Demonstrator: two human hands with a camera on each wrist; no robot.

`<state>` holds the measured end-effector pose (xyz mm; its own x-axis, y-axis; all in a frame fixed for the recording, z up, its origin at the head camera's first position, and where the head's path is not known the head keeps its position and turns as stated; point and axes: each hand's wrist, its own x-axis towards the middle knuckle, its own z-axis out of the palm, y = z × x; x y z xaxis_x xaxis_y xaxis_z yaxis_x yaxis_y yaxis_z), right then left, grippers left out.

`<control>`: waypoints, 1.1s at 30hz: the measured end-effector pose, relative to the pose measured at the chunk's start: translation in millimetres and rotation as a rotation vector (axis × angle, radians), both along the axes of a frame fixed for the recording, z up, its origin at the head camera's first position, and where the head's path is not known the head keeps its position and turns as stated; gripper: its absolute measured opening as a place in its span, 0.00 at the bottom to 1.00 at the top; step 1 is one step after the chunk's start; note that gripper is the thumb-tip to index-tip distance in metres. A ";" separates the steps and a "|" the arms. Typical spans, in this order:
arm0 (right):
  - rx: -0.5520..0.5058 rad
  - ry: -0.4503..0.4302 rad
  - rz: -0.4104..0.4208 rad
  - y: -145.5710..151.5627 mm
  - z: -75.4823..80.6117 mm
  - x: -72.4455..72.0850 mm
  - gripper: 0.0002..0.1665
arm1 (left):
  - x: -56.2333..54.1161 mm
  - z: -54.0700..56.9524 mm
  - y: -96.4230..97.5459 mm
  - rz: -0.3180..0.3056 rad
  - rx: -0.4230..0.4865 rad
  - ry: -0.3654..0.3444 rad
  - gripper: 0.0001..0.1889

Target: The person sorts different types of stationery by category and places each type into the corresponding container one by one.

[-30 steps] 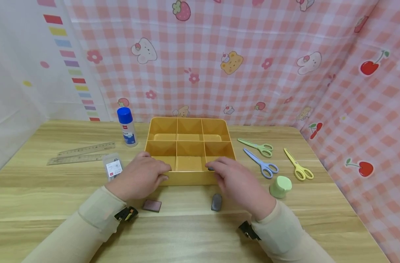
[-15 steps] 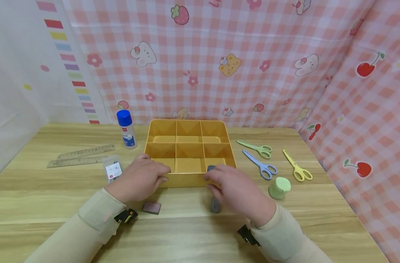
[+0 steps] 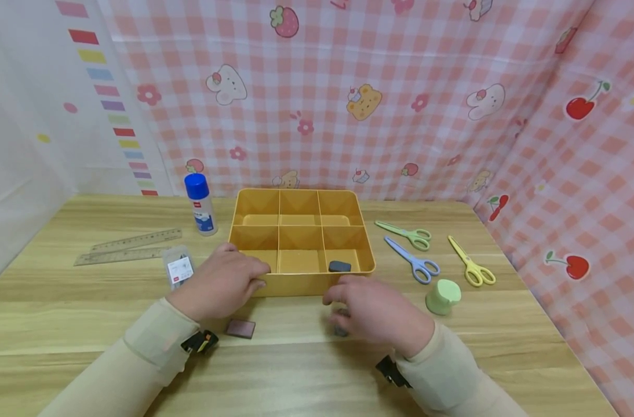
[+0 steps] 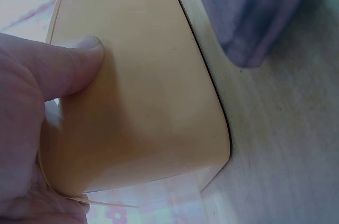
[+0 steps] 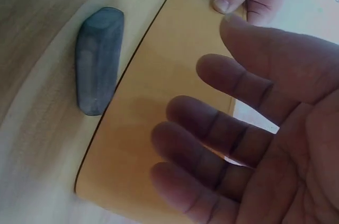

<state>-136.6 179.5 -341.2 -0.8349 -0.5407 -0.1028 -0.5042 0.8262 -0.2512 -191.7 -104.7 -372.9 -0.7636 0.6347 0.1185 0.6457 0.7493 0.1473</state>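
Note:
My left hand (image 3: 220,282) grips the front left wall of a yellow organizer box (image 3: 296,285) with six compartments, its thumb pressing the outer face in the left wrist view. In the front right compartment lies a dark grey eraser (image 3: 340,266). My right hand (image 3: 382,310) hovers before the box, fingers spread and holding nothing in the right wrist view. Below it, partly hidden in the head view, a second grey eraser (image 5: 99,62) lies on the table close to the box. A pinkish eraser block (image 3: 241,328) rests near my left wrist.
On the left are a blue-capped glue bottle (image 3: 201,205), clear rulers (image 3: 131,246) and a small labelled clear case (image 3: 178,267). To the right lie green (image 3: 408,234), blue (image 3: 413,260) and yellow scissors (image 3: 472,263), beside a light green container (image 3: 443,297).
The right hand has let go of a grey eraser in the front right compartment and drawn back over the other grey eraser. The left hand stays on the box.

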 end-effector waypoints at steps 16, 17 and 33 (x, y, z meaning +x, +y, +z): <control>0.038 -0.030 0.013 1.9 -13.2 -1.1 0.14 | 0.2 -0.3 -0.7 0.002 0.014 -0.001 0.12; 0.037 -0.028 0.017 1.9 -14.1 -1.2 0.14 | 0.3 -0.3 -0.7 0.002 0.014 0.001 0.12; 0.060 -0.004 0.051 0.6 -20.4 -0.5 0.13 | 1.0 0.1 -0.9 0.002 0.019 0.000 0.13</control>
<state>-137.1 180.1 -361.6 -0.8059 -0.5753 -0.1402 -0.5450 0.8132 -0.2040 -190.7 -105.7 -372.7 -0.7651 0.6305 0.1304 0.6438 0.7479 0.1618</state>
